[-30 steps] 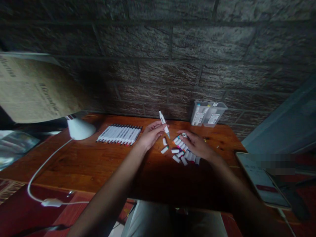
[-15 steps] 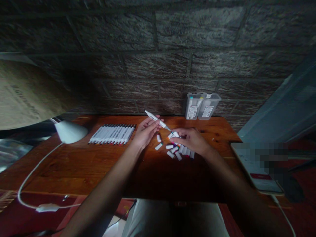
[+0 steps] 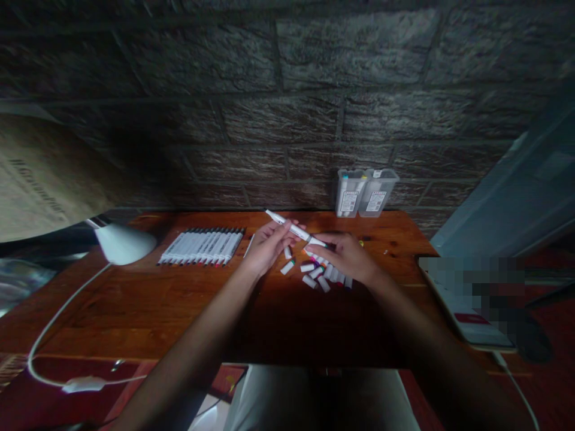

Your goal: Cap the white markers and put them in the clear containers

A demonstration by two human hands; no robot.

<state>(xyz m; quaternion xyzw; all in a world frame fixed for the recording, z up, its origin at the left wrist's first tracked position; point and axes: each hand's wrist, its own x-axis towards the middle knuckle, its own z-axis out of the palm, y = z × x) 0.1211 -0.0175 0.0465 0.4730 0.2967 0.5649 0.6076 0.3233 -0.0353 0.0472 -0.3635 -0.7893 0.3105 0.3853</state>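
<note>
Marker [image 3: 287, 226] gripped in left hand [image 3: 268, 246]; cap [image 3: 317, 242] pinched by right hand [image 3: 347, 256]; clear boxes [image 3: 365, 193] hold markers.

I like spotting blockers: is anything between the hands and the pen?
Nothing visible is. The left hand holds the pen in the air, and the right hand pinches its other end. The loose caps lie underneath on the table.

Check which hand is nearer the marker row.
Left. The left hand is just right of the marker row, holding a white marker; the right hand is farther right, pinching that marker's tip above the loose caps.
</note>
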